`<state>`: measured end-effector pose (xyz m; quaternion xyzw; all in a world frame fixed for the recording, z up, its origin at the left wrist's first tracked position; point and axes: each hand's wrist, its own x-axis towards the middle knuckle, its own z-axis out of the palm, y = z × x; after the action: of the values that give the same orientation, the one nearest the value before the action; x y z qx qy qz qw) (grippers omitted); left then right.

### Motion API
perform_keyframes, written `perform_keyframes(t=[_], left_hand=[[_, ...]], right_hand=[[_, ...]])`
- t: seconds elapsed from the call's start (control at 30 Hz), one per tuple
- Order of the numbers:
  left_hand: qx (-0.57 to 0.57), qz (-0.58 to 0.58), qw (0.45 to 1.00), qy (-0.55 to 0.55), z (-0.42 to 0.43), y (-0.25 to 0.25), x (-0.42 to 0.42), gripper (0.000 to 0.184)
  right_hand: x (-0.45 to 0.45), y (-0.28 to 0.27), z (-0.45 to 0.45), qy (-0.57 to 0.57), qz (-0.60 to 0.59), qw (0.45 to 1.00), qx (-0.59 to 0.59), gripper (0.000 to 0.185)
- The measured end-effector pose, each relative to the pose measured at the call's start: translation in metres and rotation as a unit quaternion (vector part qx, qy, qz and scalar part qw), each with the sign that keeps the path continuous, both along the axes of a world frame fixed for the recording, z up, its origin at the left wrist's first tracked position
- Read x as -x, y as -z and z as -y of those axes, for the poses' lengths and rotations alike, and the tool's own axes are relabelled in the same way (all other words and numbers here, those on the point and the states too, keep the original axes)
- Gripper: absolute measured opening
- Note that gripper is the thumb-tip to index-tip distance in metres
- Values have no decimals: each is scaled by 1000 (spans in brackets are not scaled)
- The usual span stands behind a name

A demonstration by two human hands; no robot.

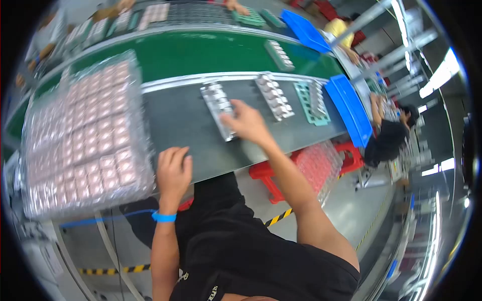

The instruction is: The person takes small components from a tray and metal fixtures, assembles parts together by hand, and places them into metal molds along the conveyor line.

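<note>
My right hand (246, 123) is over a long silver metal fixture (219, 111), its thumb and forefinger bent at the fixture's right side. White and dark pieces fill the fixture's far half, while its near half looks bare. What the fingertips pinch, if anything, is hidden. My left hand (173, 170), with a blue wristband (164, 217), rests at the table's near edge, fingers extended and holding nothing. Just left of it lies a large clear plastic tray (143, 168) with rows of pale pink square pieces. Right of my right hand is a second fixture (274, 97) with rounded silver-white pieces.
A green perforated tray (305, 105) carrying another silver strip (317, 99) lies farther right, beside a blue bin (350, 110). A loaded strip (279, 55) sits on the green conveyor (201, 52). Red stools (266, 176) stand under the table. Other people work across and to the right.
</note>
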<state>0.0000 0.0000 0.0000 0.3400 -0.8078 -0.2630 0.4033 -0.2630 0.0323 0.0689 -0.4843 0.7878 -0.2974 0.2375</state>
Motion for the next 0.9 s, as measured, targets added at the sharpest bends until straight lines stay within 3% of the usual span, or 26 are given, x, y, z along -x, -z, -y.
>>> perform_keyframes(t=[0.03, 0.07, 0.1, 0.2, 0.37, 0.43, 0.5, 0.57, 0.73, 0.9], left_hand=[[-2, 10, 1000, -1, 3, 2, -15, 20], [-11, 12, 1000, 4, 6, 3, -30, 20], [23, 28, 999, 1, 10, -9, 12, 19], [7, 46, 999, -2, -5, -6, 19, 18], [27, 67, 997, -6, -5, -3, 19, 17], [26, 71, 997, -3, -4, -6, 20, 17], [19, 79, 997, -7, -4, -8, 22, 17], [20, 81, 996, -8, -4, -8, 23, 17], [30, 85, 996, -14, -5, -9, 26, 17], [28, 93, 995, -27, -7, -12, 28, 14]], right_hand=[[-18, 23, 5, 16, -107, 992, 59, 63], [-42, 20, 10, 31, -141, 989, 40, 67], [1, 24, 15, 56, -148, 985, 62, 72], [5, 18, 5, 23, -167, 985, 20, 54], [37, 10, -12, 14, -62, 992, 106, 50], [57, -19, -37, 22, -39, 993, 112, 63], [84, -37, -58, 92, -25, 986, 139, 57], [126, -45, -74, 161, -87, 967, 179, 61], [248, -46, -79, 290, -277, 914, 54, 56], [321, -9, -73, 286, -289, 910, -81, 43]])
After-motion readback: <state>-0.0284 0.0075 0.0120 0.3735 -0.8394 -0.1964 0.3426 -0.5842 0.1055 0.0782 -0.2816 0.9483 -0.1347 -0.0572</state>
